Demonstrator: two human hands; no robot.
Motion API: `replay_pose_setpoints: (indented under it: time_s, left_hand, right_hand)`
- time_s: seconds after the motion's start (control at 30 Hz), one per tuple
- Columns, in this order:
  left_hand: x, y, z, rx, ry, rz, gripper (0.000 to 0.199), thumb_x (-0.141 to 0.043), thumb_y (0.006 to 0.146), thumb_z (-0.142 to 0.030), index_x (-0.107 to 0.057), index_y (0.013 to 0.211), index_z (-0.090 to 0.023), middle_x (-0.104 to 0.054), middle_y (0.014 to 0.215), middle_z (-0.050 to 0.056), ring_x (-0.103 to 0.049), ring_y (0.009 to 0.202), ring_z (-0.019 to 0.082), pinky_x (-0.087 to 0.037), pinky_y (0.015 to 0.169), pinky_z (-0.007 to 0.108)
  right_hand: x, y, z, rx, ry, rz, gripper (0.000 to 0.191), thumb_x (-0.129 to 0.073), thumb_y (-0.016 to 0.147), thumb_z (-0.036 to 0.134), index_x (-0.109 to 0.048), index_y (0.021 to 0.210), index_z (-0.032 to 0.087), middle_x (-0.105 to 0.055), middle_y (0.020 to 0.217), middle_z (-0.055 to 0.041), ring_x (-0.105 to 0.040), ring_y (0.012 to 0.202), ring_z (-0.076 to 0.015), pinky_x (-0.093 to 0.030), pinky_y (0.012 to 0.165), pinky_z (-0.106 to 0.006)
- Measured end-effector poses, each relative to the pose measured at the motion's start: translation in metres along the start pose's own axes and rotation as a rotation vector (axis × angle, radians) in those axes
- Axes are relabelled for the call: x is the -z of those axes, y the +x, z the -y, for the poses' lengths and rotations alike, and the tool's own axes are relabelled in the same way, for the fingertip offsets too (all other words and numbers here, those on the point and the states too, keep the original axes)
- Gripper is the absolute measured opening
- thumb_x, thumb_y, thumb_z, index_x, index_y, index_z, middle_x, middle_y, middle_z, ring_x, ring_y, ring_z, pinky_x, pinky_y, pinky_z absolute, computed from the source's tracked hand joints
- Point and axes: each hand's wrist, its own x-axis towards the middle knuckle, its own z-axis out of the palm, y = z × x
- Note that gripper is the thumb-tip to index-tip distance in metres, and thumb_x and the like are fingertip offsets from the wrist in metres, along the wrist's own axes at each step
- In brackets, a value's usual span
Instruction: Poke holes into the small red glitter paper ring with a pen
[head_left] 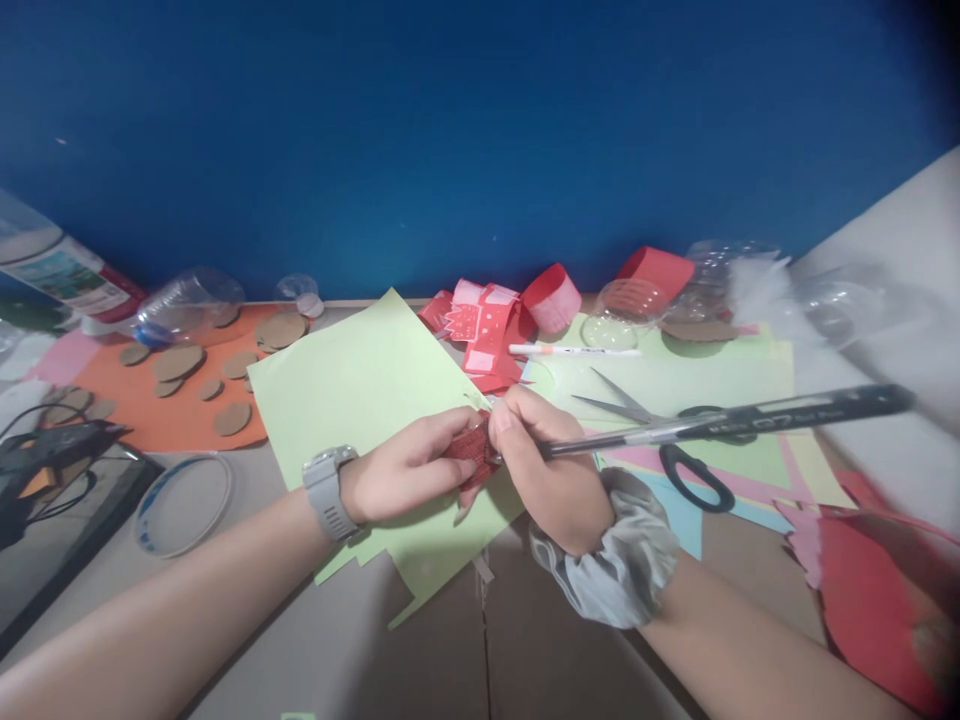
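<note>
My left hand (420,465), with a grey watch at the wrist, is closed on a small dark red textured piece (471,452). My right hand (551,465), wearing a pale scrunchie, meets it at the piece's right end. A black pen (720,425) is gripped in this hand and sticks out far to the right; its tip is hidden. Whether the right fingertips also pinch the red piece I cannot make out. Beneath both hands lies a light green paper sheet (360,370) with a cut lower edge. Black-handled scissors (697,478) rest right of my hand, partly behind the pen.
Cardboard discs (232,418) lie on orange paper (135,420) at left, near a tape ring (184,505) and a clear plastic bottle (191,305). Red paper shapes (491,330) and a white marker (574,350) are behind my hands. Coloured sheets (750,375) spread at right, below a blue wall (480,140).
</note>
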Motion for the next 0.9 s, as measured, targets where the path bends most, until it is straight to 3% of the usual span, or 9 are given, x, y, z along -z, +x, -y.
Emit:
replay_pose_setpoints:
  time_s: [0.9]
  left_hand:
    - [0.0012,0.0004,-0.0010,0.000,0.015,0.007,0.010,-0.042,0.086,-0.011,-0.046,0.095,-0.014,-0.053,0.070,0.002,-0.051,0.063,0.013,-0.043,0.061,0.027]
  right_hand:
    - [-0.0003,-0.0015,-0.0029,0.019,0.051,0.003,0.027,-0.042,0.087,0.016,-0.037,0.061,0.020,-0.034,0.055,0.0053,-0.034,0.051,-0.0088,-0.029,0.048,-0.023]
